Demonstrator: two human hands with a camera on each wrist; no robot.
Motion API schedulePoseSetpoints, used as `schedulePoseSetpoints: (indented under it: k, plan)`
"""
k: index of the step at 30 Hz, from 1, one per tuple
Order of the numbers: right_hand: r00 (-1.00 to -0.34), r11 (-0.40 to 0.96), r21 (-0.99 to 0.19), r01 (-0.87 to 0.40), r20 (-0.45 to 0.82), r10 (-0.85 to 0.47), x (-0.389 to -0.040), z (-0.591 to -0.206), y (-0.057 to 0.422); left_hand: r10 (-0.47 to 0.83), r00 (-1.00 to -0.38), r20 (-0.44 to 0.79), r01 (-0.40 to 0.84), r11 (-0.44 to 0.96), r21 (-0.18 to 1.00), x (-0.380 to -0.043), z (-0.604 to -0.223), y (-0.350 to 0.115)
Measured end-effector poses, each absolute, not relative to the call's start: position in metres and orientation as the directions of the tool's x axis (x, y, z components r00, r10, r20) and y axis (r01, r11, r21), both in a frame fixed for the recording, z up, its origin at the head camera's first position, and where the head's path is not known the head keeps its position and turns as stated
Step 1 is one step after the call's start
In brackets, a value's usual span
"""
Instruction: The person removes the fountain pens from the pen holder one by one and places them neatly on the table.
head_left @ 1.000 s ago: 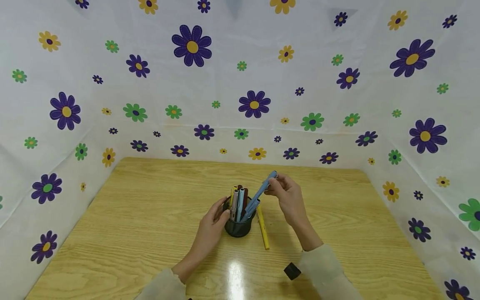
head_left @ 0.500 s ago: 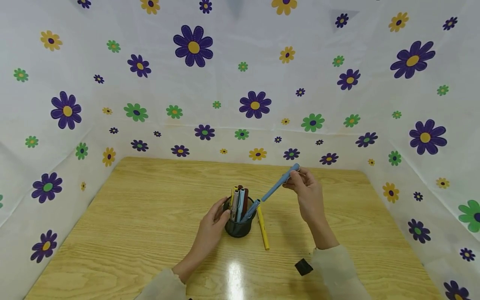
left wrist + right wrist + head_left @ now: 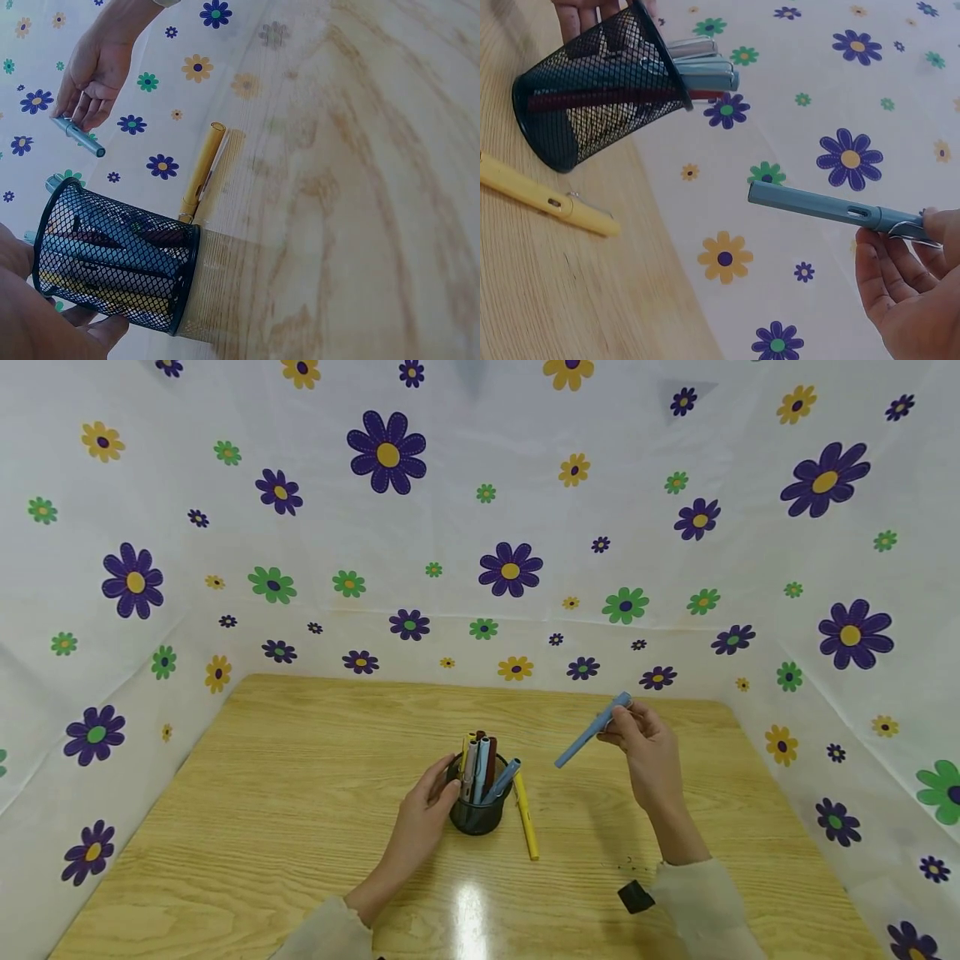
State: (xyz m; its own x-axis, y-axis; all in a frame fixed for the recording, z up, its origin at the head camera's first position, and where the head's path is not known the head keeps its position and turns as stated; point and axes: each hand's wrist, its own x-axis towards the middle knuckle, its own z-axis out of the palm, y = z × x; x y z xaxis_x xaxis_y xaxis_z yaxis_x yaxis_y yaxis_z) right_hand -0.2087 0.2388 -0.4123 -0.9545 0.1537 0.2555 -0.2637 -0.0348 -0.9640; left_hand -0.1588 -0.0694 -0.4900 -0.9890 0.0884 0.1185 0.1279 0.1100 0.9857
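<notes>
My left hand (image 3: 422, 810) holds the black mesh pen cup (image 3: 477, 820) from its left side, thumb on the near side and fingers behind. Several pens stand in the cup: yellow, grey, light blue, dark red, and a blue pen (image 3: 504, 779) that leans to the right. Up and to the right of the cup, my right hand (image 3: 654, 760) pinches another blue pen (image 3: 585, 739) by its clip end. In the right wrist view this blue pen (image 3: 810, 204) shows a metal clip and a small slot, its other end pointing free toward the cup.
A yellow pen (image 3: 528, 822) lies on the wooden table (image 3: 300, 793) just right of the cup. A small black square piece (image 3: 636, 897) shows beside the right sleeve. White cloth (image 3: 450, 527) with printed flowers stands behind the table and at both sides.
My right hand has drawn the blue pen up out of the cup and carried it to the right. The left hand has stayed at the cup.
</notes>
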Motion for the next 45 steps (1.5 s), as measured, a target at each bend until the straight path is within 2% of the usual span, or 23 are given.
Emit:
schedulePoseSetpoints:
  k: [8,22,45]
  plan:
    - [-0.955,-0.018,-0.967,-0.253,0.247,0.162,-0.206,-0.415,0.25,0.081,-0.99,0.112,0.12,0.101,0.988,-0.158,-0.488,-0.069]
    - [-0.977,0.019,-0.987,-0.159,0.16,0.139,-0.206,-0.429,0.255,0.086,-0.99,0.115,0.124,0.111,0.986,-0.159,-0.49,-0.069]
    - [-0.999,0.178,-0.984,0.001,0.004,0.032,-0.21,-0.463,0.242,0.083,-0.989,0.12,0.127,0.098,0.987,-0.16,-0.49,-0.069]
